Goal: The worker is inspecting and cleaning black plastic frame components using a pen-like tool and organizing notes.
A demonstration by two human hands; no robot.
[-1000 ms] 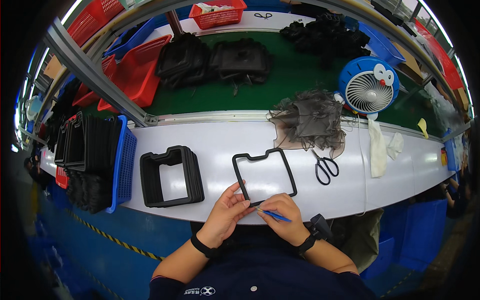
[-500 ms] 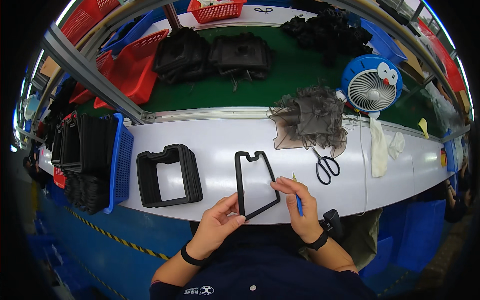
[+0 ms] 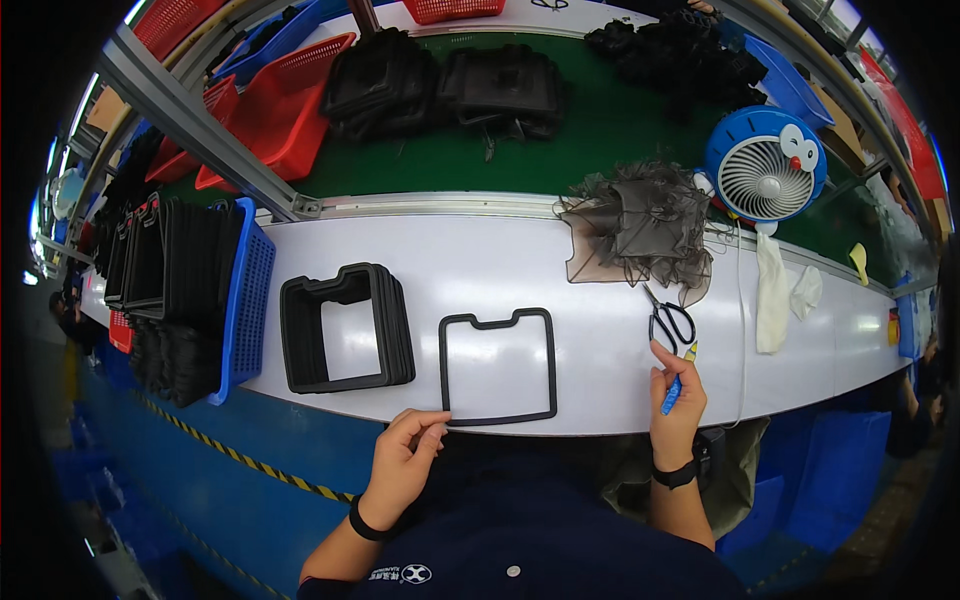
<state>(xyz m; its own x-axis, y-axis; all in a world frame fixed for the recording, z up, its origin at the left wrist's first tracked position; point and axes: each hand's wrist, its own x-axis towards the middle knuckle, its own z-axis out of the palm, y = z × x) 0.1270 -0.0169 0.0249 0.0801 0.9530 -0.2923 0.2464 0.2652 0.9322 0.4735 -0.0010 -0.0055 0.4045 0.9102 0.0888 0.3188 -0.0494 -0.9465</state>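
white workbench (image 3: 500,265) curving across the middle, and there's plenty on it. dead centre near the front edge lies a single black rectangular gasket frame (image 3: 497,366), flat on the top. at nine o'clock from it, a stack of black frames (image 3: 345,328), just beside. further toward nine, a blue basket (image 3: 245,300) packed with upright black frames hangs over the bench's end. at one o'clock from the gasket, a heap of grey mesh scraps (image 3: 640,225); black scissors (image 3: 668,318) just below that heap. at three o'clock, white cloths (image 3: 780,295) draped flat.
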